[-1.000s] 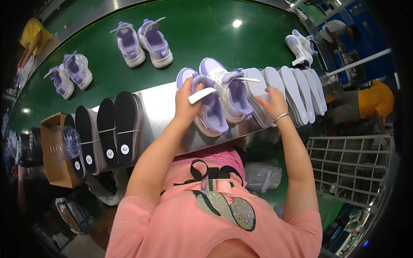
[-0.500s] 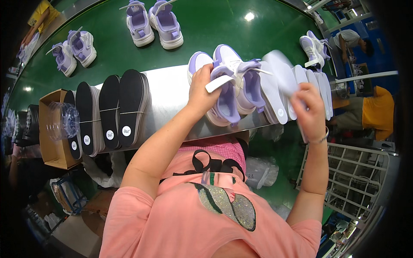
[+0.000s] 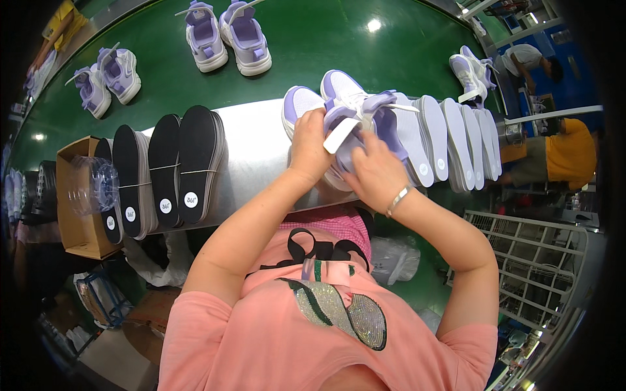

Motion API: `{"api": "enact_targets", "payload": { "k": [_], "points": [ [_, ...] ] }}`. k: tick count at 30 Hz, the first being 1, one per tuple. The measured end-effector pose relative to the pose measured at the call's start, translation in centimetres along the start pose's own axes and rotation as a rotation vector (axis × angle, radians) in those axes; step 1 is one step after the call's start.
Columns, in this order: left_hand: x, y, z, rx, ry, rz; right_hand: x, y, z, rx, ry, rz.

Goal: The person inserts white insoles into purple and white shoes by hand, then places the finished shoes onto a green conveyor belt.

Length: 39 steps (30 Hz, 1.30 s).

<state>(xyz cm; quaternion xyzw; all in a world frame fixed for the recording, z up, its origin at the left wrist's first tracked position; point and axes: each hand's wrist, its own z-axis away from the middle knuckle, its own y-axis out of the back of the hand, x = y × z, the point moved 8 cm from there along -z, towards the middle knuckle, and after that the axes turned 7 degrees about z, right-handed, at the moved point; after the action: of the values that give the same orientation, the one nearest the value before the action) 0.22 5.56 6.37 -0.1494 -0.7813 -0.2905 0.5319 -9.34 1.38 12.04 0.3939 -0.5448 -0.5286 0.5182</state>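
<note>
- Where both hands meet on the counter (image 3: 261, 153), left hand (image 3: 310, 146) grips a lilac shoe (image 3: 342, 104)
- Right hand (image 3: 377, 173) presses a white insole (image 3: 340, 133) into it
- Insoles (image 3: 456, 140) just right

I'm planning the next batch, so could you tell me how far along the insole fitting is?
Done, it seems: two pairs on the green belt. In hand: both hands, left and right, work at one lilac shoe. Left: white insoles and black stacks wait.
</note>
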Motion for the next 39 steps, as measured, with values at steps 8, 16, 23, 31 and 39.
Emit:
{"api": "enact_targets", "payload": {
  "k": [8, 16, 23, 31, 39],
  "points": [
    [0.0, -0.3, 0.1, -0.004, -0.016, 0.022, 0.3, -0.4, -0.5, -0.100, 0.113, 0.076],
    [-0.4, -0.6, 0.1, -0.057, 0.108, 0.141, 0.1, -6.6, -4.4, -0.390, 0.050, -0.182],
    [-0.7, -0.9, -0.4, -0.071, 0.129, 0.144, -2.5, -5.6, -5.6, -0.790, 0.426, 0.188],
    [-0.6, -1.2, -0.7, -0.037, -0.006, 0.067, -1.3, -4.5, -5.1, -0.681, 0.286, 0.198],
    [-0.7, -1.7, -0.4, -0.100, -0.007, 0.080, 0.3, -6.7, -0.6, -0.828, 0.182, -0.119]
  ]
}}
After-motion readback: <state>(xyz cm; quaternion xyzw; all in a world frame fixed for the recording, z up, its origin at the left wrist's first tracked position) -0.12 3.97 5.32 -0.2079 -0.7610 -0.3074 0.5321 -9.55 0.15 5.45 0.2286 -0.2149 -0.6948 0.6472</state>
